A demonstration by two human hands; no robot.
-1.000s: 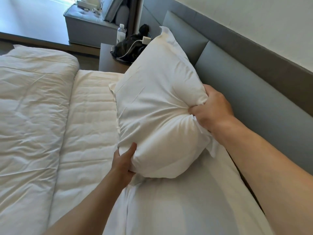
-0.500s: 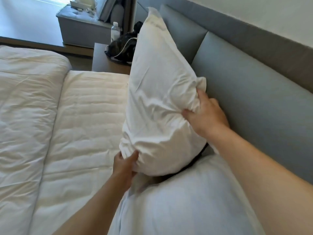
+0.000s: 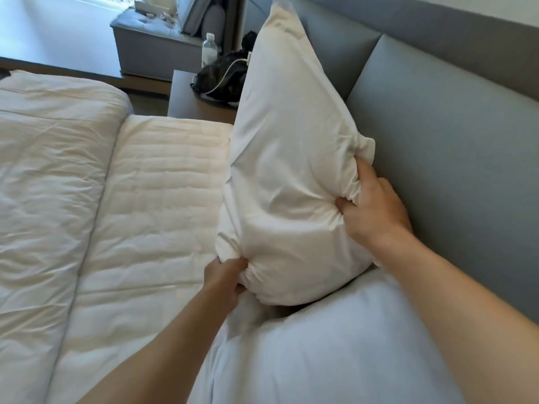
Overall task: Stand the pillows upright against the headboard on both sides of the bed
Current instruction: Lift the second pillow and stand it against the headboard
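Pillow [image 3: 291,170] is up on end, its back edge near or against the grey headboard [image 3: 437,147]; I can't tell if it actually touches. Its lower end sits above a second pillow [image 3: 335,345] lying flat below my wrists.

Left hand [image 3: 226,277]: fingers curled tight, pinching a bunched corner of the cover at the lower front. Right hand [image 3: 374,211]: thumb in front, remaining fingers wrapped behind the lower back corner, squeezing fabric and fill together. Deep puckers radiate from both grips.

Handling judgement: soft, light, no stiffness of its own. The fill dents wherever the fingers press and the top corner droops slightly away from my right fingers. The cover looks smooth and probably slides over the fill, so a pinch of fabric alone may slip; better to take a fistful of fill with it, low at both corners, as now.

Risk: on release it may slump forward toward my left fingers onto the quilted mattress [image 3: 151,199].
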